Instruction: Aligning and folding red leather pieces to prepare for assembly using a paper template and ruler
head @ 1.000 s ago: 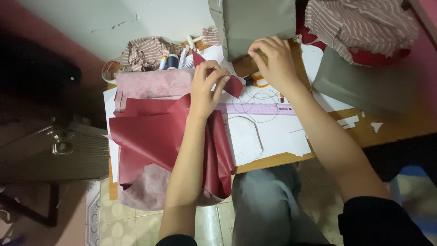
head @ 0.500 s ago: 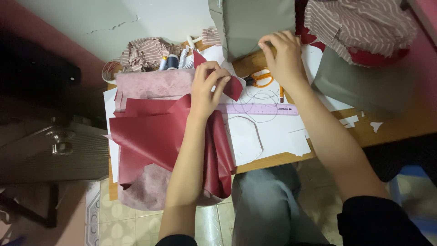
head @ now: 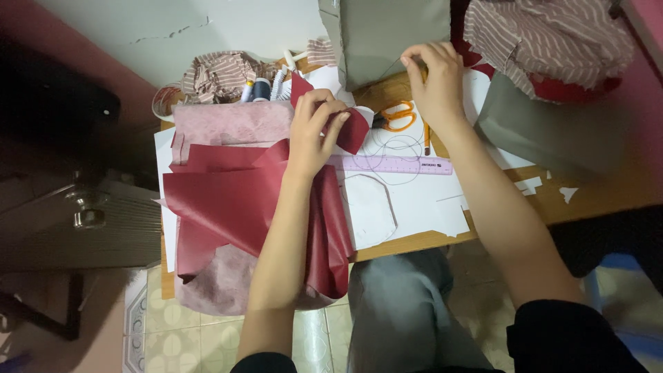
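1. Thread [head: 387, 72] runs taut from our right hand [head: 431, 79], raised near the grey fabric panel [head: 394, 34], down towards the small red piece [head: 353, 130]; more of it lies in loose loops [head: 397, 148] on the white paper [head: 421, 200].
2. Our right hand's fingers are pinched shut at the thread's upper end; whether a needle sits between them we cannot tell.
3. Our left hand [head: 314, 131] is curled closed around the small red piece, thumb and fingers folding it, just above the large red sheets [head: 235, 200] that lie over the table's left end.
4. We judge the loose loops the main risk: they lie across the purple ruler [head: 394, 164] and near the orange scissors [head: 397, 116], so a further pull could snag or knot them.
5. A hard pull against the left hand's hold might tear the stitch hole or slip the piece free.
6. The large red sheets overhang the table edge [head: 414, 242] and could slide off under our forearm.
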